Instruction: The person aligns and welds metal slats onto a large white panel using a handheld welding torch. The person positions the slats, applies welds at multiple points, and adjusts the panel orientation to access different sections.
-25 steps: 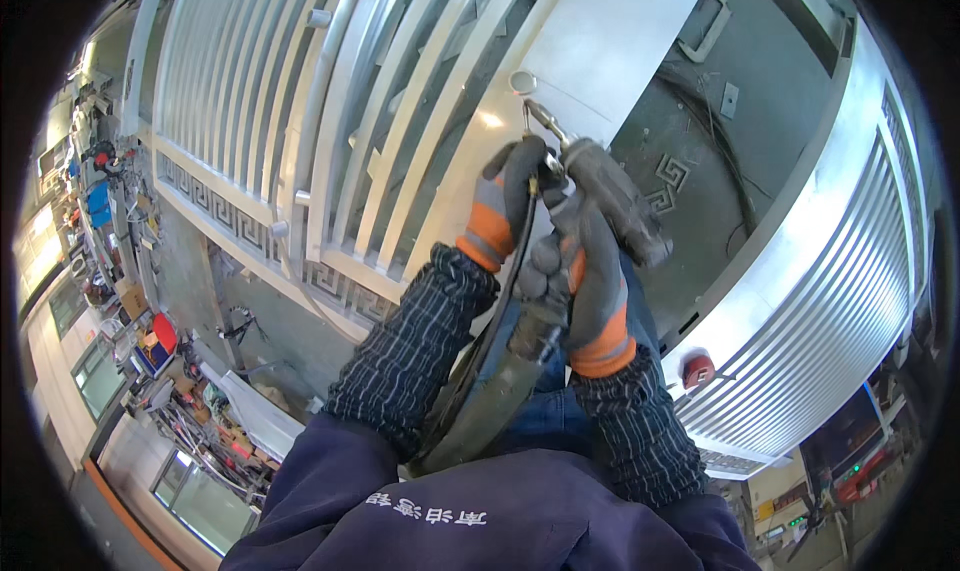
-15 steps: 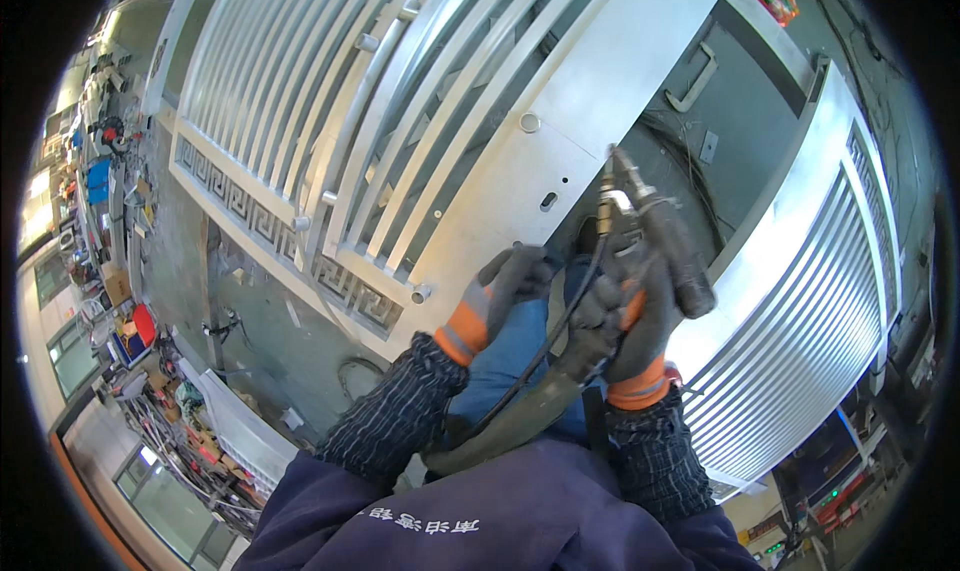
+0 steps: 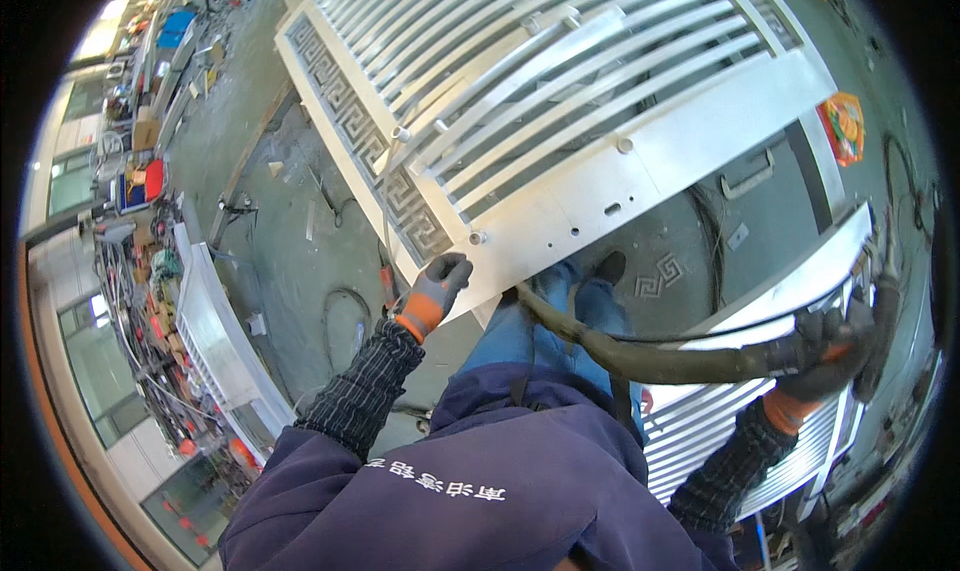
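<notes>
My left hand, in a grey glove with an orange cuff, is curled closed beside the near left corner of a silver metal gate panel. Nothing shows in its fingers. Far out to the right, my right hand grips a welding torch, whose dark handle points upward past the glove. From that hand a thick olive sleeved hose and a thin black cable run back left across my legs. The torch's tip is hard to make out near the second panel's corner.
A second slatted panel lies at lower right, close to my legs. Short round tubes stick up from the first panel. A white handle and cables lie on the green floor. Clutter and a pale panel fill the left side.
My right hand has swung out to the right with the welding torch, drawing the hose across my legs. My left hand has moved left, away from my knee. The view has turned.
</notes>
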`<state>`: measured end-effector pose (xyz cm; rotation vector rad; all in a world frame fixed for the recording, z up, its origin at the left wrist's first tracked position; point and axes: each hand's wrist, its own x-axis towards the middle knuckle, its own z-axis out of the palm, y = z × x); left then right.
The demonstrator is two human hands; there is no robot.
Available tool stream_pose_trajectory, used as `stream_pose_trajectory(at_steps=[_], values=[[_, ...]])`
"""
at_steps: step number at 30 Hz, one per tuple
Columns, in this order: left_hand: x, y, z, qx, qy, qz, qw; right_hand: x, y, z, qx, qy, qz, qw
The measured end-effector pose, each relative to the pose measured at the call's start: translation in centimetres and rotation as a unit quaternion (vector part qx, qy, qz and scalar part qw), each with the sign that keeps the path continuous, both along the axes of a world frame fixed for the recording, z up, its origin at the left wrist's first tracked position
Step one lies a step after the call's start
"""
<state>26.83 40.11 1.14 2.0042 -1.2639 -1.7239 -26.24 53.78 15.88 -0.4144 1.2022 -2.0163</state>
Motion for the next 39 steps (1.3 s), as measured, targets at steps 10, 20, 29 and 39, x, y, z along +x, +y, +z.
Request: stream_pose_trajectory(at_steps=[10,20,29,39], values=[[-1.7,-18.4,-10.6,-0.276,-0.291,-0.24,0.884,-9.4,6.0,4.4,0.225,0.324,-0.06,0.917],[-12.6,-27.8,-13.7,-0.176,-0.443,-0.386,0.79,-5.0,0.2,4.8,0.2,0.236,0.153,0.939],[-9.2,-19.9,-6.7,-0.155,-0.082,-0.302,0.937,-2.8,-3.2,1.3,0.219,0.193,0.042,0.956],[-6.1,-11.1,-6.4,-0.134,-0.078,-0.423,0.893,-2.6,-2.0,-0.1,0.263,0.169,0.13,0.941]])
